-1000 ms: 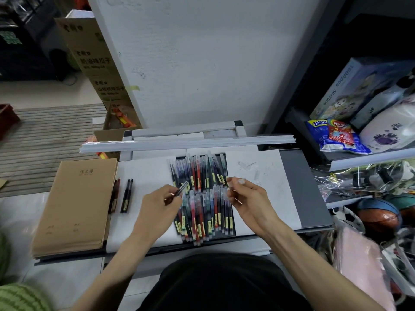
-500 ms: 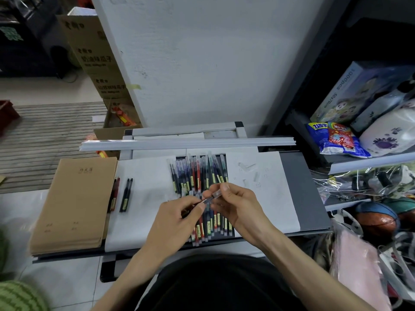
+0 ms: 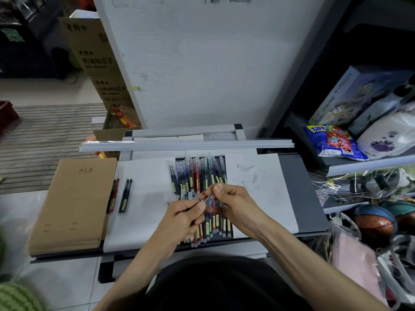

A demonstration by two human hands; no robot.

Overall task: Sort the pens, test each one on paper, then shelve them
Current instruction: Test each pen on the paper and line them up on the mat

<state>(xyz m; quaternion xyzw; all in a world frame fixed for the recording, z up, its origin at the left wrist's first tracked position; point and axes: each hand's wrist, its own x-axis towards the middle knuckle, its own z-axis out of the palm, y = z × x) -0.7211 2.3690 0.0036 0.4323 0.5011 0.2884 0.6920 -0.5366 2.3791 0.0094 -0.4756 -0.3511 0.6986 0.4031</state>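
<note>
There is one view only, a wide-angle one from the person's head, facing forward and steeply down onto the bench (image 3: 298, 194). It sits close: both forearms come in from the bottom edge, and the left hand (image 3: 182, 217) and right hand (image 3: 233, 203) meet on a pen (image 3: 208, 198) near mid-frame. A white wall (image 3: 202, 63) fills the top, shelves (image 3: 368, 163) the right edge, floor (image 3: 13, 216) the left.

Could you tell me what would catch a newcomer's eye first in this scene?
At the centre, the left hand and right hand both pinch one pen above the spread of coloured pens on the white paper. To the left lies a stack of brown notebooks, with a few pens beside it.
</note>
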